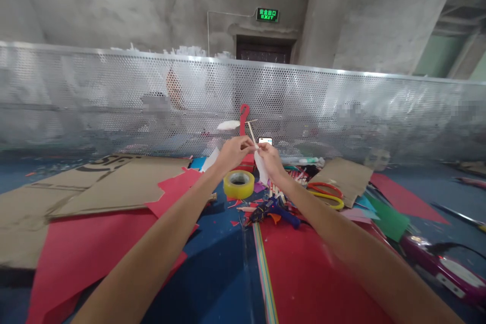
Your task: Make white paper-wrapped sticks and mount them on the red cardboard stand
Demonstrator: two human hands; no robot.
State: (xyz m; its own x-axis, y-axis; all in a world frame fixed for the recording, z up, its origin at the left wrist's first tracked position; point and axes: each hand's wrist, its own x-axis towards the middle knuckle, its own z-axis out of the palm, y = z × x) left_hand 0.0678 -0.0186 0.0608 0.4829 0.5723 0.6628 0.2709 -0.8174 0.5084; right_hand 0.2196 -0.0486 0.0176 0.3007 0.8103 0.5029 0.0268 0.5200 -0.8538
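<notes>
Both hands meet above the middle of the table. My left hand [233,153] is closed, its fingertips pinched at the lower end of a thin pale stick [251,132]. Close against it, my right hand [271,161] is pinched on a white paper-like piece [260,166] that hangs below the fingers. Whether the stick and the white piece are joined is hidden by the fingertips. Just behind stands a red hook-shaped piece [244,112], with a white leaf-shaped piece [228,125] sticking out to its left.
Below the hands lie a yellow tape roll [238,193] and a blue glue gun [274,207]. Scissors [329,201] lie to the right. Cardboard [125,182] and red sheets [102,240] cover the left. A phone [265,140] stands behind, before a perforated metal panel [322,106].
</notes>
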